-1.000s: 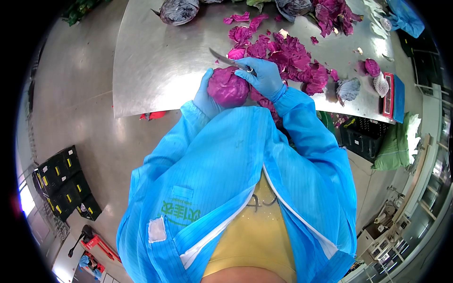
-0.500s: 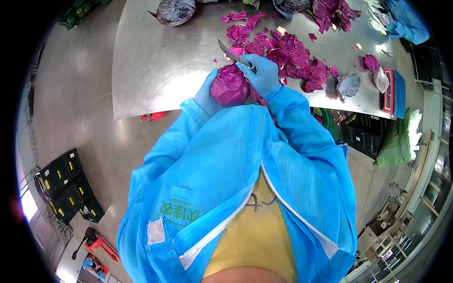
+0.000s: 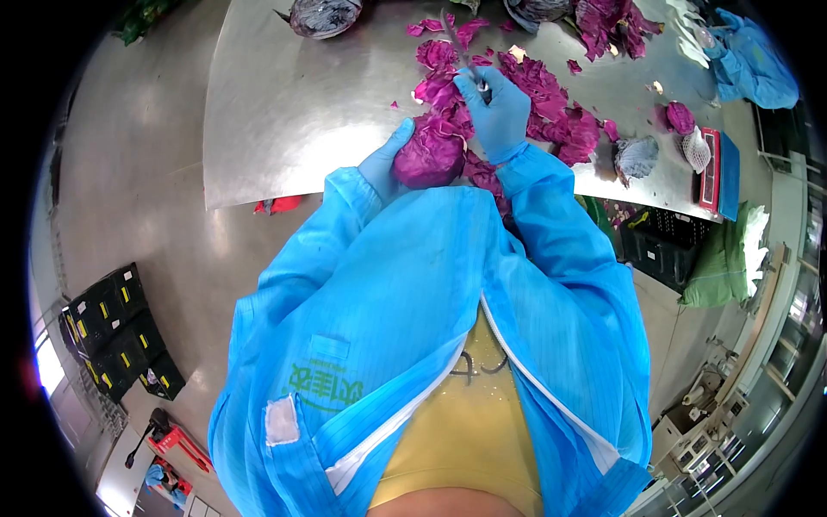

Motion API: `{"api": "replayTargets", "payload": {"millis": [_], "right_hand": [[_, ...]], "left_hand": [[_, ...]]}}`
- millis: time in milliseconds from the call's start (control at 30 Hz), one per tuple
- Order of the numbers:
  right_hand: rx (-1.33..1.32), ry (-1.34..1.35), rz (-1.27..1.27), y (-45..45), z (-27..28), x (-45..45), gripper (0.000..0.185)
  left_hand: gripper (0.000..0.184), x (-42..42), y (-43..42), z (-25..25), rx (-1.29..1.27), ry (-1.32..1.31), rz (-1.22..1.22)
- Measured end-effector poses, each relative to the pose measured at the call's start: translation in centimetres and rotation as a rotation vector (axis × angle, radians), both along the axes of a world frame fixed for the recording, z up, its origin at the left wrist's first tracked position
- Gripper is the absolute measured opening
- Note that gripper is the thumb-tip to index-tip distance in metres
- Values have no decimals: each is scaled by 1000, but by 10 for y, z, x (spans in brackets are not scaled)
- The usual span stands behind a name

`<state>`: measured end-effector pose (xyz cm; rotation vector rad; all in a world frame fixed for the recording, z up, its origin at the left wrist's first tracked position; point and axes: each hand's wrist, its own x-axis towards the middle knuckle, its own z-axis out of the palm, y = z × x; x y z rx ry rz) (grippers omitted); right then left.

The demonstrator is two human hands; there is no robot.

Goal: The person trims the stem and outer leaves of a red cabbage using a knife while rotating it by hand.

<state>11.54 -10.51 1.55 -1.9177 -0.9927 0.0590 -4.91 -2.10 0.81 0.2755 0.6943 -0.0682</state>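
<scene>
A red cabbage (image 3: 430, 155) with its outer leaves peeled back rests at the table's near edge, close to my body. My left hand (image 3: 383, 159), in a blue glove, holds it from the left side; part of the fingers is hidden. My right hand (image 3: 500, 116), gloved too, is closed round the handle of a knife (image 3: 457, 41), whose blade points away from me above the loose leaves. Purple cabbage leaves (image 3: 538, 90) lie heaped just beyond and to the right of both hands.
The metal table (image 3: 284, 112) carries whole cabbages (image 3: 323, 15) along its far side. At right are a small purple cabbage piece (image 3: 680, 117), a greyish leaf (image 3: 636, 158) and a red-and-blue box (image 3: 722, 172). Black crates (image 3: 121, 332) are stacked on the floor at left.
My right hand and the knife have moved up and away from the cabbage, the blade turning to point farther forward. The cabbage has shifted slightly right in my left hand.
</scene>
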Motion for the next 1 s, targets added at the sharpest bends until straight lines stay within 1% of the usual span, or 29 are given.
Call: {"api": "replayTargets", "payload": {"millis": [67,100,133,200,233,267,333,367,400,433,467,500,533,600,633,700,767,833,867,933,967,1000], "right_hand": [[81,47,-180,3,-18,11,29],[57,114,-267,0,-23,20,34],[56,111,-262,-5,-28,29,34],[-70,210,-316,-15,-32,40,32],[-287,242,-296,-20,-29,44,30],[-289,242,-291,-23,-29,39,30],[-154,34,-81,-29,-27,32,46],[-46,100,36,-26,-26,27,59],[97,322,205,-26,-30,21,64],[50,393,326,-26,-18,14,66],[2,464,447,-28,-4,5,68],[-29,427,447,-28,-3,-1,63],[-29,428,449,-26,-5,-1,63],[5,551,538,-23,-10,-1,59],[13,615,522,-23,-6,-4,56],[15,592,526,-23,-12,-1,56],[18,567,524,-23,-16,1,56],[-61,469,432,-26,-11,-3,47],[-63,468,436,-26,-8,-5,47],[-140,163,271,-25,-4,-12,33],[-141,164,271,-23,-5,-15,33],[-71,79,237,-21,-8,-19,28]], "left_hand": [[59,-4,4,-6,11,7,-8],[61,-4,7,-10,23,4,-17],[61,-4,9,-12,22,2,-13],[63,-7,9,-16,135,-56,-3],[63,-9,11,-16,133,-53,4],[64,-9,13,-16,174,-55,9],[65,-8,17,-14,215,-59,14],[67,-9,18,-12,211,-80,11],[70,-10,19,-12,207,-99,7],[70,-11,21,-14,207,-97,6],[68,-12,24,-19,104,-160,35],[67,-11,25,-18,2,-223,65],[67,-11,25,-17,2,-221,67],[70,-12,25,-13,42,-174,25],[70,-11,24,-16,43,-175,30],[69,-10,24,-20,11,-221,58],[70,-8,22,-19,34,-206,60],[70,-6,19,-19,54,-192,64],[69,-6,18,-19,26,-199,78],[69,-6,15,-15,-2,-205,96],[69,-5,14,-12,30,-189,87],[69,-4,13,-9,62,-174,77]]}}
